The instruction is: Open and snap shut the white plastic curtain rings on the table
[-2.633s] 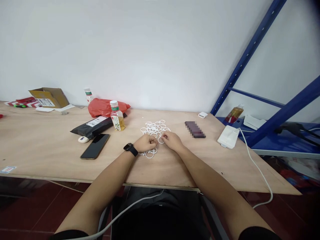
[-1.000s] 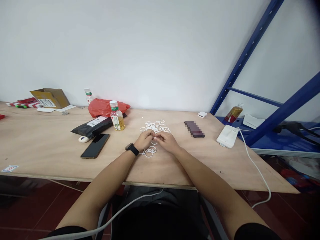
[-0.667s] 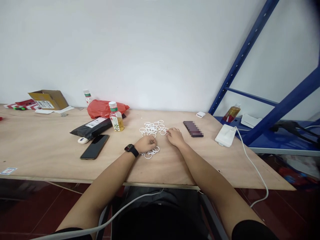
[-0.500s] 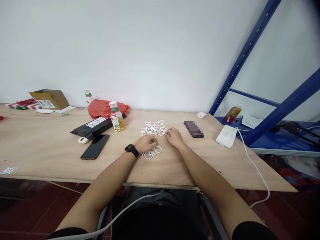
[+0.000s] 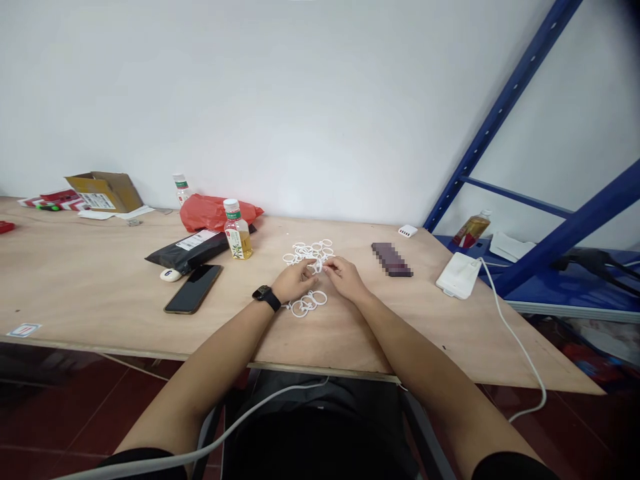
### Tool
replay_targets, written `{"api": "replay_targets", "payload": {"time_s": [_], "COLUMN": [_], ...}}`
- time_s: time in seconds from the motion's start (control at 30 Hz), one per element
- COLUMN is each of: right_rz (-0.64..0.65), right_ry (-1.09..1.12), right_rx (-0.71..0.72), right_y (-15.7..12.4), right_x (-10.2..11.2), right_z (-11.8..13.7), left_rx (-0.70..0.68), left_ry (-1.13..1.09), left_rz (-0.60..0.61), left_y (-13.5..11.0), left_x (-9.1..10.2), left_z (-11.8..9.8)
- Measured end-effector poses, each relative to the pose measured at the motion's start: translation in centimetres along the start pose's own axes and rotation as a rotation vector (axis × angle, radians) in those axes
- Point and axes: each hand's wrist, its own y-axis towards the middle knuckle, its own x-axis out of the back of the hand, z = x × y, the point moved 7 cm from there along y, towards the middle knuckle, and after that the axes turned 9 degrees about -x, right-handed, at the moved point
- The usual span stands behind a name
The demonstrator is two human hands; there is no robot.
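Left hand (image 5: 294, 281) and right hand (image 5: 346, 277), well apart half a second ago, now jointly pinch one white ring (image 5: 319, 266). Ring pile (image 5: 306, 251) lies at its 11 o'clock; smaller ring cluster (image 5: 303, 306), 7 o'clock.

I can't see all of the white ring (image 5: 319, 267) between left hand (image 5: 290, 283) and right hand (image 5: 347, 280). Along the back of the bench (image 5: 110, 273), a red bag (image 5: 213, 212) hides a bottle (image 5: 181, 187) base; rightward, a dark slab (image 5: 391, 259) is blurred.
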Motion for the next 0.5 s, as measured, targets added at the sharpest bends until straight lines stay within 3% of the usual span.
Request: {"api": "replay_targets", "payload": {"time_s": [0.17,0.5], "right_rz": [0.095,-0.031], "right_ry": [0.036,-0.018], "right_rx": [0.088,-0.013], "right_y": [-0.3,0.0], "right_x": [-1.1,-0.3], "right_z": [1.3,-0.5], "left_rx": [0.035,0.110], "left_ry": [0.045,0.124], "left_rz": [-0.079,-0.209], "left_y": [0.1,0.2], "left_x": [0.4,2.4], "left_z": [0.5,0.8]}}
